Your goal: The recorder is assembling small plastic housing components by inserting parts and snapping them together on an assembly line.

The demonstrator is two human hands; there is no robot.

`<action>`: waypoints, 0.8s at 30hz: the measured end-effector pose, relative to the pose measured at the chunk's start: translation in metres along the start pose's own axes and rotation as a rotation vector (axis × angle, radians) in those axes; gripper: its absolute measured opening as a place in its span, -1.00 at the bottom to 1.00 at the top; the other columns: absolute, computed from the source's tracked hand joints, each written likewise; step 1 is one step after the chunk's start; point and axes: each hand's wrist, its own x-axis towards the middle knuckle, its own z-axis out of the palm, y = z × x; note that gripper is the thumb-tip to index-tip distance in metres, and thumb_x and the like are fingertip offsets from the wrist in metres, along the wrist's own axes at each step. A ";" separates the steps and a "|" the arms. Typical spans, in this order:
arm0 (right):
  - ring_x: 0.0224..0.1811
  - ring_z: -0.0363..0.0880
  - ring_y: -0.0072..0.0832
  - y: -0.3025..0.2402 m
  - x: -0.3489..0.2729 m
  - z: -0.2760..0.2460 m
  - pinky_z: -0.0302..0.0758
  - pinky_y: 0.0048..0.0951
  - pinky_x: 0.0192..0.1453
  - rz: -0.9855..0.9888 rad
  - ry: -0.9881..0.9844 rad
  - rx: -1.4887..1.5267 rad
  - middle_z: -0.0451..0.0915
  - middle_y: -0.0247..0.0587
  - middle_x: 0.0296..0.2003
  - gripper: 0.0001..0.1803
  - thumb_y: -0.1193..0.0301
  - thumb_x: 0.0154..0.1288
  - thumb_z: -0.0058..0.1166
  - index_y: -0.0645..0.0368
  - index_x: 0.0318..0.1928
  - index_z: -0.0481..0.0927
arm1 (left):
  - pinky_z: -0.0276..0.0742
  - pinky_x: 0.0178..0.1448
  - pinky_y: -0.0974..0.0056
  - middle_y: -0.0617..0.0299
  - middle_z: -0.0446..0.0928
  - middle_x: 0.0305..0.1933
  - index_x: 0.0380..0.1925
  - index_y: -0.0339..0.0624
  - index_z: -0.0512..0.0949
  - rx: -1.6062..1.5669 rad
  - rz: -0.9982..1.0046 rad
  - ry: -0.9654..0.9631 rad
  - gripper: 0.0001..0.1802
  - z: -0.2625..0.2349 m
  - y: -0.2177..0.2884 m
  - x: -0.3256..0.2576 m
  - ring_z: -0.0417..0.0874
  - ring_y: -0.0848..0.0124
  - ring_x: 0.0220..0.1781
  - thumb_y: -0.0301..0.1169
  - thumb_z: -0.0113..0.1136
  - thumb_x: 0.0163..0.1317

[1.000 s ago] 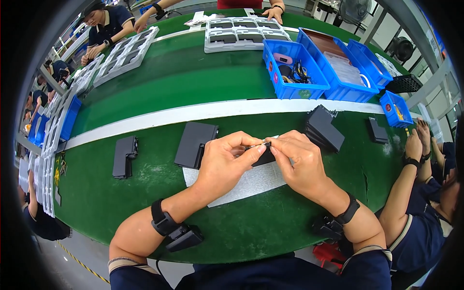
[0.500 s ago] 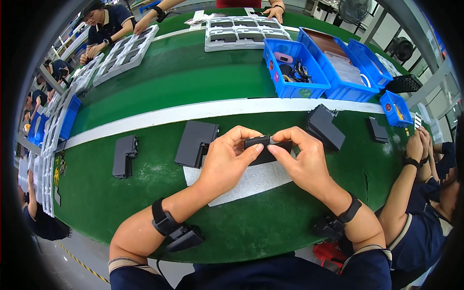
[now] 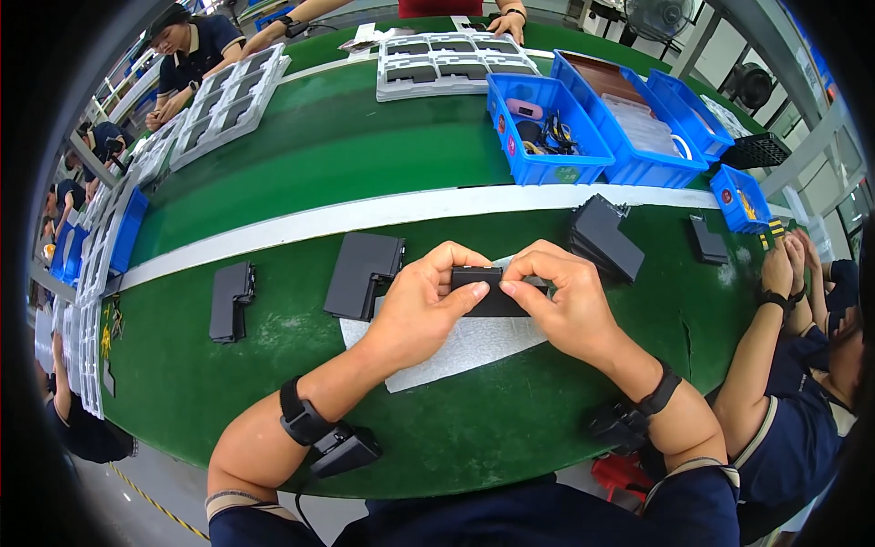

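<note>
Between my two hands is a flat black block (image 3: 499,304), held above a pale grey sheet (image 3: 437,366) on the table. My left hand (image 3: 419,305) pinches its left end, thumb in front and bent fingers behind. With thumb and forefinger my right hand (image 3: 567,299) grips the upper edge right of the middle. The fingers partly hide the block's ends. Just left of my left hand lies a stack of black L-shaped pieces (image 3: 365,266), and a smaller stack (image 3: 230,305) sits farther left. Another L-shaped stack (image 3: 609,239) rests beyond my right hand.
A single small black stack (image 3: 708,241) lies at the right, near a small blue bin (image 3: 740,201). Larger blue bins (image 3: 558,168) and a white compartment tray (image 3: 447,88) stand beyond the white strip (image 3: 365,219). Co-workers' hands (image 3: 786,264) are close on the right.
The black block has tilted, so more of its broad front face shows. My right thumb and fingers have shifted slightly left along it. The whole view has moved a little.
</note>
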 end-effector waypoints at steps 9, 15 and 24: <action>-0.38 0.52 -0.27 0.001 0.013 -0.048 0.44 -0.32 -0.30 -0.116 0.181 -0.438 0.56 -0.20 -0.45 -0.76 0.37 -0.03 0.39 0.23 -0.45 0.59 | 0.53 -0.11 0.47 0.23 0.65 -0.25 -0.08 -0.29 0.52 0.060 -0.066 0.059 -0.72 -0.046 0.043 0.011 0.62 0.58 -0.24 -0.47 0.27 0.24; -0.29 0.54 -0.15 0.004 0.006 -0.080 0.44 -0.17 -0.23 0.076 0.076 -0.910 0.53 -0.16 -0.45 -0.62 0.25 -0.11 0.44 0.22 -0.42 0.54 | 0.52 -0.24 0.47 0.32 0.61 -0.39 -0.30 -0.33 0.62 0.440 -0.052 0.195 -0.79 -0.081 0.051 0.017 0.55 0.63 -0.37 -0.36 0.23 0.30; -0.32 0.58 -0.06 0.003 0.008 -0.082 0.45 -0.13 -0.23 0.226 -0.003 -0.849 0.58 -0.04 -0.41 -0.62 0.32 -0.09 0.41 0.27 -0.37 0.52 | 0.51 -0.34 0.37 0.20 0.65 -0.46 -0.36 -0.30 0.67 0.737 0.004 0.197 -0.81 -0.092 0.041 0.018 0.60 0.51 -0.46 -0.36 0.27 0.24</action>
